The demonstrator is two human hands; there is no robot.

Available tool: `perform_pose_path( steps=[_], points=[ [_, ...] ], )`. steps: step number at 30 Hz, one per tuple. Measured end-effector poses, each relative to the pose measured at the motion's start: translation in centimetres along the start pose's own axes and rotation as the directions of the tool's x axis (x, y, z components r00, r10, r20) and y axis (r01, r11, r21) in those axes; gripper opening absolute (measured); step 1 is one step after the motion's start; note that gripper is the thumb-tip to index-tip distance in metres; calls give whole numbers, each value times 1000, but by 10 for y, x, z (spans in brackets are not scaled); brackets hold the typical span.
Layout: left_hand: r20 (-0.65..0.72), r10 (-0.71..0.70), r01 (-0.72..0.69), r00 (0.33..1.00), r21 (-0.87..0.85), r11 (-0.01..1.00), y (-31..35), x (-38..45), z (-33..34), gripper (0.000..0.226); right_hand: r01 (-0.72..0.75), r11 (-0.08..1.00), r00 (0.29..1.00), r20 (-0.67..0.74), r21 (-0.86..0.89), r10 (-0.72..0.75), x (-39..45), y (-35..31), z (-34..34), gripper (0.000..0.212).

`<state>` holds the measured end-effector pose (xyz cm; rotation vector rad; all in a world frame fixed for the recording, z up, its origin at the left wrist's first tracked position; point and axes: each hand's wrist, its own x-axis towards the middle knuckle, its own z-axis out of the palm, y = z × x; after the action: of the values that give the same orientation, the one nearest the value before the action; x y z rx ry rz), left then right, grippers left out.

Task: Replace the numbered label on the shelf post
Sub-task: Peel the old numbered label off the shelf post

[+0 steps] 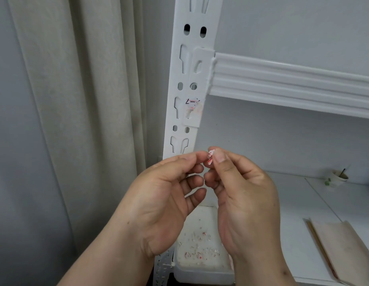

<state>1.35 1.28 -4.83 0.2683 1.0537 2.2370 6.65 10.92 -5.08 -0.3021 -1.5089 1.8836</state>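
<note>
Both hands are raised in the lower middle of the frame, palms turned toward the camera, fingertips almost meeting just below the white shelf post (189, 96). The right hand (243, 195) pinches a small torn scrap of label (211, 156), white with red marks, between thumb and forefinger; its other fingers are curled in beneath. The left hand (167, 199) has thumb and forefinger drawn together right beside the scrap, but whether that grip actually touches the paper cannot be told; its remaining fingers are loosely bent. On the post, in the upper middle of the frame, the label remnant (192, 104) clings just below the bracket where the shelf beam (293, 79) joins: a ragged patch with black and red strokes and a smear of residue. Behind the hands, at the bottom centre, a white tray (200, 265) holds a scatter of tiny white and red paper shreds. At the right edge a paper cup (337, 179) stands on the lower shelf (293, 203), and a tan folded sheet (348, 250) lies toward the lower right corner. A beige curtain (76, 100) hangs along the left.
</note>
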Motion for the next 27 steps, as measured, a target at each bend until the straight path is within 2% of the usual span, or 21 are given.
perform_pose_path(
  steps=[7, 9, 14, 22, 25, 27],
  points=[
    [38, -13, 11, 999, 32, 999, 4, -3, 2, 30, 5, 999, 1000, 14, -45, -5, 2, -1, 2, 11],
    [36, -32, 31, 999, 7, 999, 5, -3, 4, 29, 1, 1000, 1000, 21, 9, -1, 2, -2, 3, 14],
    [38, -69, 70, 997, -21, 997, 7, -3, 5, 30, -130, 961, 991, 76, 245, 115, 3, -8, 5, 25],
    [32, -92, 94, 995, -73, 993, 11, -3, 1, 19, -179, 936, 984, 69, 304, 165, 3, -10, 4, 25],
    [30, -13, 14, 999, -27, 1000, 9, -4, 0, 13, -191, 927, 981, 94, 321, 169, 4, -11, 4, 18],
    [31, 123, -125, 992, 111, 986, 5, -5, 2, 20, -211, 919, 976, 117, 334, 182, 3, -11, 5, 12]
  ],
)
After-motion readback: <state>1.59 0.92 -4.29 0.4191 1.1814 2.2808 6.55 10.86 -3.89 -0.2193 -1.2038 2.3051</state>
